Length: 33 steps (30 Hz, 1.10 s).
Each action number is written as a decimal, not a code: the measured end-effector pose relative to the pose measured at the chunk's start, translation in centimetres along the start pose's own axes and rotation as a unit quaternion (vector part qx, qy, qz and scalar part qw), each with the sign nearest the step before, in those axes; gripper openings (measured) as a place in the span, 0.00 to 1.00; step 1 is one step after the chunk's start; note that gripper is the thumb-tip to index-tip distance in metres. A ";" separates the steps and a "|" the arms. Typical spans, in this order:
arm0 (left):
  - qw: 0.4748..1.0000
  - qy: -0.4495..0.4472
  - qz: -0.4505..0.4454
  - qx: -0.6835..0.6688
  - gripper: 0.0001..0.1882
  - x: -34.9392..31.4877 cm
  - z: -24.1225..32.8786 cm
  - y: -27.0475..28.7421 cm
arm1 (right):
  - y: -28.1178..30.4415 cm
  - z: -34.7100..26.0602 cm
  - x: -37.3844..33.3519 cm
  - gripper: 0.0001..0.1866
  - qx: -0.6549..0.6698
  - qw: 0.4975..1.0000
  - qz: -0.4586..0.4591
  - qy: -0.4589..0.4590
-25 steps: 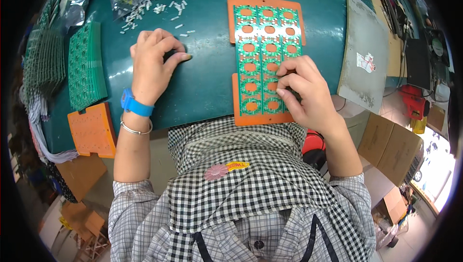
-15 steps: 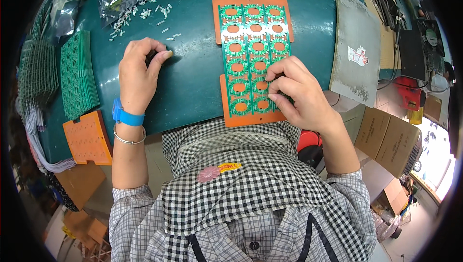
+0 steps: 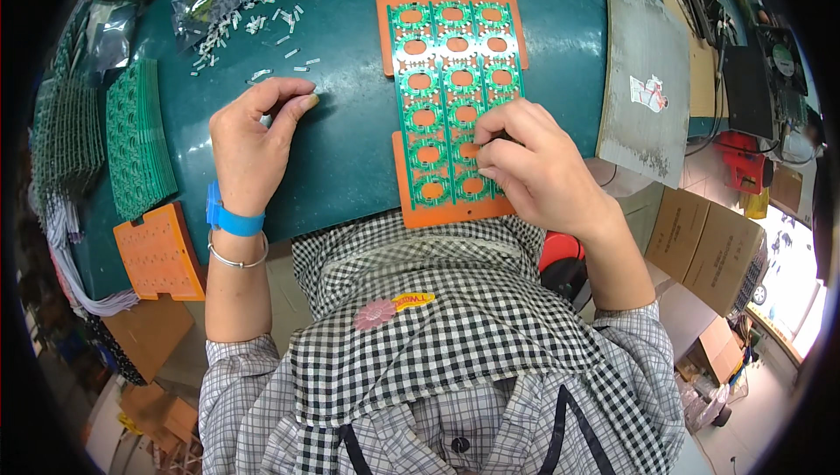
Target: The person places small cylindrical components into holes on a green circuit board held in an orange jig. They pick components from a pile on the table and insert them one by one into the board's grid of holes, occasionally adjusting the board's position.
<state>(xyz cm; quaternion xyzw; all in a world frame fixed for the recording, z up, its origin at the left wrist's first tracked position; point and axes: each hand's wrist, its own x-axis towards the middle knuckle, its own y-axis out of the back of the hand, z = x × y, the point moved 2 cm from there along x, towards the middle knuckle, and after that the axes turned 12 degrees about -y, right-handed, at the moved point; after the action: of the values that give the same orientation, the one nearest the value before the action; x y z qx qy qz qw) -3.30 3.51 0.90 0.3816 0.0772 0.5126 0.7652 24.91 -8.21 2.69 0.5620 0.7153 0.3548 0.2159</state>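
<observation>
A green circuit board panel (image 3: 449, 108) with rows of oval cutouts lies on an orange fixture plate (image 3: 391, 46). My right hand (image 3: 547, 169) is over the panel's lower right part, thumb and fingers drawn together at its surface. Whatever those fingertips hold is too small or hidden to make out. To the left, my left hand (image 3: 249, 138) hovers over the table with thumb and forefinger nearly meeting. Any piece between them cannot be made out. Just beyond that hand, small clear-and-white parts (image 3: 254, 24) lie scattered beside a dark plastic bag (image 3: 208, 3).
Stacks of green circuit panels (image 3: 138, 138) stand at the left, near a second orange plate (image 3: 162, 252) at the table edge. A worn grey board (image 3: 646, 73) lies to the right. Cardboard boxes (image 3: 704, 247) stand beyond the table on that side.
My left hand has shifted slightly, its thumb and forefinger drawn closer together. My right hand stays at the panel's lower right, fingers a little further left. The whole view has shifted slightly.
</observation>
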 end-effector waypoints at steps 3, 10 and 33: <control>1.000 -0.008 -0.007 -0.005 0.05 -0.1 0.4 -0.1 | -0.1 -0.3 -0.1 0.07 -0.029 1.000 -0.008 0.007; 0.999 -0.035 0.001 -0.029 0.07 -0.1 1.2 -0.2 | 0.0 -0.1 -0.1 0.07 -0.006 1.000 -0.012 0.005; 0.997 -0.045 -0.040 -0.040 0.07 -0.5 2.9 -0.5 | -1.1 -0.3 -0.4 0.07 -0.051 0.998 0.041 -0.007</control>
<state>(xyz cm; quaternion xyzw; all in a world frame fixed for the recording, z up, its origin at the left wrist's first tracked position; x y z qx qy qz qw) -1.69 1.58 2.47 0.3699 0.0374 0.4669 0.8024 24.08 -8.75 2.04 0.5817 0.6710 0.3953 0.2348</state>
